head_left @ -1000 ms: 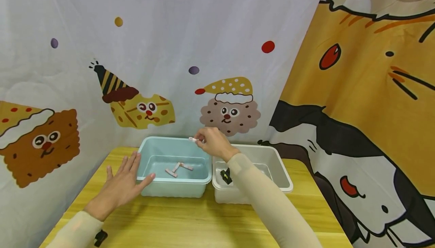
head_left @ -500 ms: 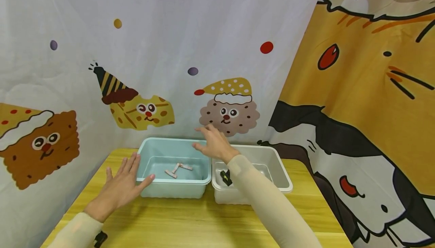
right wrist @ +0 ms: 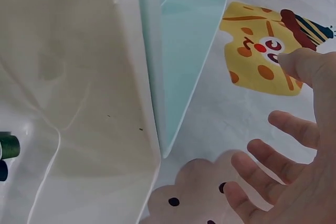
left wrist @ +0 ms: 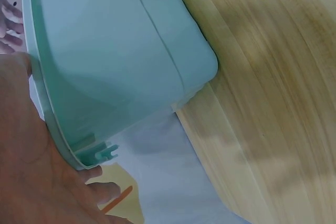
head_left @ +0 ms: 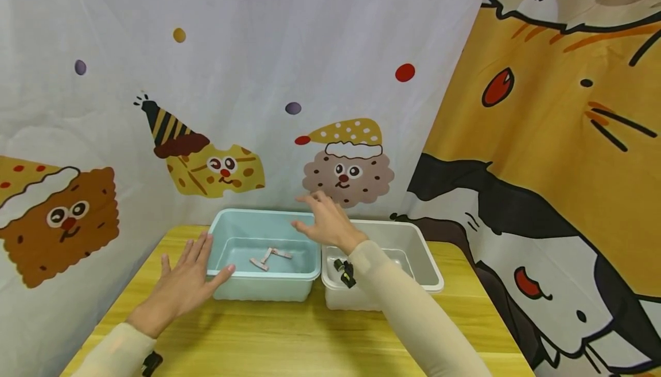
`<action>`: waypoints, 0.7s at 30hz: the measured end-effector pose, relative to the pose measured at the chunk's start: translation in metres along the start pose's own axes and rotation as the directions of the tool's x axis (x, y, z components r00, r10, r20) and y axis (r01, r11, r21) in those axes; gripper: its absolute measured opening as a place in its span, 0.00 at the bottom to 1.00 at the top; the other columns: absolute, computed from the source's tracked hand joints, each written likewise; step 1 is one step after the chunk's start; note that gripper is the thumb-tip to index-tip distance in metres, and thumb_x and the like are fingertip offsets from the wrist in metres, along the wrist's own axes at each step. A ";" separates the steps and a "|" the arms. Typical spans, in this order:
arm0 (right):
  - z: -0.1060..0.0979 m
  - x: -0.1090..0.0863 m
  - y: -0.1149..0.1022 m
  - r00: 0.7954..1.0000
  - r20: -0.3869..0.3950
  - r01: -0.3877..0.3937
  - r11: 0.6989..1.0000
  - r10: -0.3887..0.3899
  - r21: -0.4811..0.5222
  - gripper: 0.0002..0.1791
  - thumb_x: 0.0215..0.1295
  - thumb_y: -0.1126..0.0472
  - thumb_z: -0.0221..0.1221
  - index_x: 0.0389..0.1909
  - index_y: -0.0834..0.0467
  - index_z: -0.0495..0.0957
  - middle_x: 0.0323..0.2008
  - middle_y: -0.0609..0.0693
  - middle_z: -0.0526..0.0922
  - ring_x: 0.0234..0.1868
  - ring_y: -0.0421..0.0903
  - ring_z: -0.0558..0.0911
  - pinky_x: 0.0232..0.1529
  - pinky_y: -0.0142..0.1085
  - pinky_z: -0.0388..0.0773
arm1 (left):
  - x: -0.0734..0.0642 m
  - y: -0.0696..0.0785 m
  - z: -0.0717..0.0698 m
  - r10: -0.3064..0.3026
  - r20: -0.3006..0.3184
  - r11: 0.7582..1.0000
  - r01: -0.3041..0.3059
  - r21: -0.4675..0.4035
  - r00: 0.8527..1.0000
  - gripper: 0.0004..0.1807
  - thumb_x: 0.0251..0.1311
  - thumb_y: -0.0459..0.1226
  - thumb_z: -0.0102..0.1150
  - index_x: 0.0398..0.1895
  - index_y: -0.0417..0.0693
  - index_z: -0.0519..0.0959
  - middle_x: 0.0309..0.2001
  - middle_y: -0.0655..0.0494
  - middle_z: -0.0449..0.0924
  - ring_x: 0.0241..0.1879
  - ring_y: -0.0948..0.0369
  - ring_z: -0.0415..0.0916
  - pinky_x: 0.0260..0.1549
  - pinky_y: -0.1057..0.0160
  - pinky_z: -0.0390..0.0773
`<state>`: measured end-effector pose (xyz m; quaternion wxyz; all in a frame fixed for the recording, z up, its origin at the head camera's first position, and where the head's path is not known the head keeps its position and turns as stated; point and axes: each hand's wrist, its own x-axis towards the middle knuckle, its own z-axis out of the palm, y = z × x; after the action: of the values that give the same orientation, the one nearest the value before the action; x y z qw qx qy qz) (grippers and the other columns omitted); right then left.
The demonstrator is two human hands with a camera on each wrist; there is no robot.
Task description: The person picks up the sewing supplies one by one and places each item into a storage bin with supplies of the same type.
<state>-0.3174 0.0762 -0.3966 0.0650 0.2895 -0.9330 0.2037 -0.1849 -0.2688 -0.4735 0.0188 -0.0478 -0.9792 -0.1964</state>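
Observation:
My left hand (head_left: 187,279) rests at the left end of the light blue plastic bin (head_left: 263,288), fingers spread and straight. In the left wrist view its palm lies against the bin's rim (left wrist: 50,108). Above the back of the two bins hovers my right hand (head_left: 327,222), thumb and fingers apart, holding nothing. Inside the blue bin lie several small pale pink strips (head_left: 259,264). The off-white bin (head_left: 423,251) stands against it on the right, partly behind my right forearm. A dark green cylinder (right wrist: 9,146) shows inside the off-white bin.
Both bins stand at the back of a wooden table (head_left: 268,337), close to a white curtain (head_left: 248,67) printed with cartoon snacks. A cartoon-print cloth (head_left: 542,193) hangs on the right. A small black device (head_left: 151,364) sits beneath the left sleeve.
One second ago my right hand pinched a small pale pink strip; its fingers then opened, and the strip no longer shows in it. My left hand stays at the blue bin.

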 end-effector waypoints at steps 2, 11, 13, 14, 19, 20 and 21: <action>-0.001 -0.003 0.001 1.000 -0.013 0.002 1.000 -0.002 0.004 0.38 0.83 0.36 0.68 0.87 0.45 0.75 0.81 0.59 0.78 0.72 0.60 0.86 0.75 0.65 0.83 | 0.001 0.001 0.000 0.002 -0.002 1.000 -0.002 0.005 1.000 0.67 0.82 0.78 0.46 0.97 0.34 0.44 0.97 0.31 0.40 0.92 0.22 0.43 0.75 0.02 0.36; -0.003 -0.015 0.003 0.999 -0.028 0.022 0.999 -0.021 0.040 0.38 0.83 0.38 0.68 0.86 0.47 0.76 0.79 0.59 0.79 0.72 0.62 0.85 0.72 0.65 0.86 | -0.002 0.001 0.002 0.005 -0.005 1.000 -0.005 0.005 1.000 0.66 0.82 0.77 0.48 0.97 0.33 0.45 0.96 0.30 0.40 0.92 0.21 0.43 0.75 0.02 0.36; -0.003 -0.018 0.002 0.999 -0.030 0.028 0.999 -0.026 0.042 0.37 0.84 0.38 0.68 0.86 0.47 0.76 0.80 0.59 0.78 0.74 0.61 0.84 0.73 0.64 0.85 | -0.002 0.000 0.003 0.004 -0.005 1.000 -0.004 0.004 1.000 0.66 0.82 0.77 0.48 0.97 0.33 0.45 0.97 0.30 0.40 0.92 0.21 0.43 0.75 0.02 0.35; -0.004 -0.019 0.002 0.999 -0.031 0.033 0.999 -0.032 0.039 0.37 0.84 0.38 0.68 0.86 0.47 0.76 0.80 0.59 0.78 0.74 0.61 0.84 0.73 0.64 0.85 | -0.003 0.000 0.003 0.002 -0.004 1.000 -0.002 0.005 1.000 0.66 0.82 0.77 0.48 0.97 0.33 0.45 0.97 0.30 0.40 0.92 0.21 0.43 0.75 0.02 0.36; -0.006 -0.026 0.003 0.998 -0.042 0.050 0.998 -0.048 0.034 0.37 0.84 0.39 0.68 0.86 0.47 0.76 0.79 0.58 0.79 0.73 0.58 0.84 0.72 0.61 0.86 | -0.002 -0.001 0.003 0.001 -0.007 1.000 -0.001 0.013 1.000 0.66 0.82 0.77 0.47 0.97 0.34 0.44 0.97 0.31 0.39 0.92 0.21 0.43 0.74 0.01 0.36; -0.007 -0.028 0.003 0.997 -0.047 0.055 0.998 -0.054 0.035 0.37 0.84 0.39 0.68 0.86 0.47 0.76 0.79 0.58 0.79 0.72 0.58 0.85 0.72 0.60 0.87 | -0.002 -0.001 0.003 0.001 -0.008 1.000 -0.001 0.012 1.000 0.66 0.82 0.77 0.47 0.97 0.34 0.44 0.97 0.31 0.39 0.92 0.21 0.43 0.74 0.01 0.36; -0.008 -0.029 0.003 0.997 -0.052 0.061 0.998 -0.059 0.035 0.36 0.84 0.39 0.68 0.86 0.48 0.76 0.78 0.58 0.79 0.72 0.58 0.85 0.72 0.60 0.87 | -0.002 -0.001 0.002 0.001 -0.008 1.000 -0.001 0.012 1.000 0.66 0.82 0.77 0.47 0.97 0.34 0.44 0.97 0.32 0.39 0.92 0.21 0.43 0.74 0.01 0.36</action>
<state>-0.2951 0.0970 -0.3980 0.0897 0.3133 -0.9180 0.2261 -0.1835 -0.2686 -0.4761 0.0233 -0.0475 -0.9802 -0.1907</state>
